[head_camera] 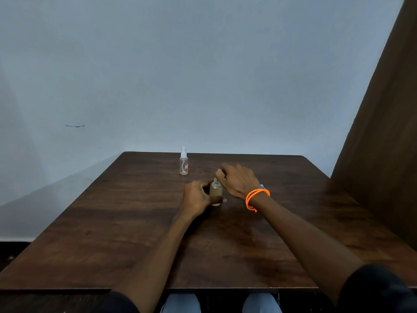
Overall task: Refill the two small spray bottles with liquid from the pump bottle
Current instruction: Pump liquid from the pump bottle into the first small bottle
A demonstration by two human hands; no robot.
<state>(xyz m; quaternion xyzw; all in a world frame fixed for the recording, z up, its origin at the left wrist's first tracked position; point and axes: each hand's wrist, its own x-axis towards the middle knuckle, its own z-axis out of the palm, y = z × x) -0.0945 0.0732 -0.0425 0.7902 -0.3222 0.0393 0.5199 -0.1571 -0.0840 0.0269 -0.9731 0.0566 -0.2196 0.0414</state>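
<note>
A small clear spray bottle (216, 193) holding yellowish liquid stands upright near the middle of the dark wooden table (112, 222). My left hand (196, 197) grips its body from the left. My right hand (239, 180), with an orange bracelet at the wrist, is curled over the bottle's top and pinches something small and pale there, apparently its spray cap. A second small clear spray bottle (184, 161), capped and looking empty, stands upright farther back toward the wall. No pump bottle shows in view.
A pale blue wall rises right behind the table's far edge. A brown panel (383, 132) stands along the right side. My knees (221, 303) show below the near table edge.
</note>
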